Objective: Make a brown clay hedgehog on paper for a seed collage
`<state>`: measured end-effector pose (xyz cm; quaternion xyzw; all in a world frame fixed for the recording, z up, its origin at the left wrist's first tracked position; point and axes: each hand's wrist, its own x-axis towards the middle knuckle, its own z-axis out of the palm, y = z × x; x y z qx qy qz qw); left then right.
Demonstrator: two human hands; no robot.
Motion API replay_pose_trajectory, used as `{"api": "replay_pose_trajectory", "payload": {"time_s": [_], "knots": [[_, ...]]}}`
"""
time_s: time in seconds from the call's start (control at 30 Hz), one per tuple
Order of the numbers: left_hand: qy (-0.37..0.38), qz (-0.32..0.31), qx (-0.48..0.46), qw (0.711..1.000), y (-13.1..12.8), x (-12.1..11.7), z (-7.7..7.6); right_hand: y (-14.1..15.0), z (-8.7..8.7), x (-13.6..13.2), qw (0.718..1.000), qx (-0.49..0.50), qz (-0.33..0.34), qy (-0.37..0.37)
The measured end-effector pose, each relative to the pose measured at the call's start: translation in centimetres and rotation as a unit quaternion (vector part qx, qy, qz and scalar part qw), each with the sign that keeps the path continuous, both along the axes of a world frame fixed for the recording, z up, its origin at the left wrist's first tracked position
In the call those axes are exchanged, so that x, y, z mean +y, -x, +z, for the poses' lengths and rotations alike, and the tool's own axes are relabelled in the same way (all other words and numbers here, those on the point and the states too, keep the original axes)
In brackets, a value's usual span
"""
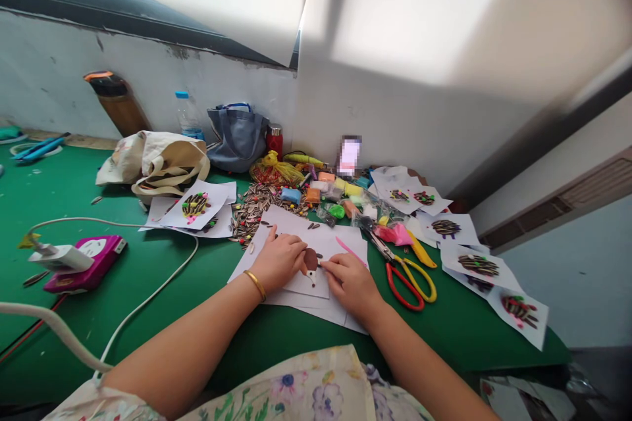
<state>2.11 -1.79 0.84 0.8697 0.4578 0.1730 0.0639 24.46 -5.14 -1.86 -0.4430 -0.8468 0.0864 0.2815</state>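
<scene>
A small hedgehog figure with a brown body (pixel 311 259) and a pale pointed face lies on a white sheet (pixel 296 284). My left hand (pixel 282 259) rests on the paper, fingers stretched and touching the figure's left side. From the right, my right hand (pixel 351 281) reaches in with thumb and index finger pinched at the figure's edge. A small dark piece, apparently a sunflower seed, shows at those fingertips, partly hidden. A few loose seeds (pixel 314 226) and a pink strip (pixel 349 250) lie on the paper above my hands.
Behind the paper spreads a heap of striped seeds (pixel 257 207) beside packs of coloured clay (pixel 313 196). Scissors (pixel 411 283) lie at right, near several seed-decorated sheets (pixel 478 264). Bags (pixel 237 138), a phone (pixel 350 155) and a purple power strip (pixel 89 264) with cables stand around.
</scene>
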Motion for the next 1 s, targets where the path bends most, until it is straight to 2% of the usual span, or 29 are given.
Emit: {"api": "replay_pose_trajectory", "payload": {"time_s": [0.27,0.53,0.9,1.0], "knots": [[-0.003,-0.002,-0.002,1.000,0.03,0.01,-0.08,0.33,-0.02,-0.15,1.000,-0.014,-0.001,-0.009],[0.001,-0.001,-0.003,1.000,-0.01,0.08,-0.17,0.05,0.09,0.00,0.998,0.064,-0.006,0.009],[-0.005,-0.002,0.007,1.000,-0.02,0.00,0.01,0.55,0.04,-0.21,1.000,-0.008,-0.005,0.003],[-0.008,-0.003,0.008,1.000,-0.04,0.02,-0.02,0.48,0.01,-0.09,1.000,0.019,-0.003,0.011]]}}
